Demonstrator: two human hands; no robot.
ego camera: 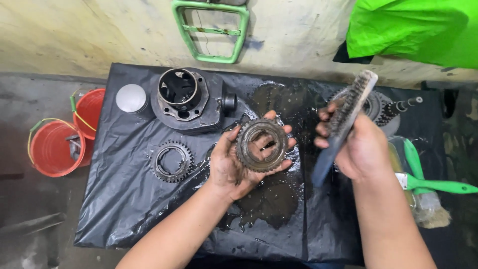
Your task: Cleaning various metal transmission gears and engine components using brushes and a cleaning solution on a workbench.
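At the far left, two red buckets (56,147) stand on the floor just beside the desk (124,199), whose top is covered by a black plastic sheet, wet and oily around the middle. On the sheet, far left, a pale round piston (131,98) stands next to a dark engine cylinder (186,102), and nearer lies a loose toothed gear ring (172,161); it sits close to the left forearm, so a sweep of that arm could nudge it toward the desk edge and the buckets. The left hand (234,167) is palm up at the middle, fingers (286,144) curled around the rim of a greasy gear (261,145), held above the oily puddle. The grip looks slick with grime, so the gear may slip out and drop into the puddle, splashing dirt, or its teeth may nick the skin. To its right, the right hand (361,147) has its fingers closed around the handle of a wire brush (348,112), bristles facing left toward the gear but apart from it. Hard strokes could drive the wire bristles across the bare fingertips that cradle the gear, or flick oil up toward the face. Far right, a toothed shaft (393,107) lies behind the brush, and a green-handled paintbrush (428,192) rests at the desk's edge, where an elbow could knock it off.
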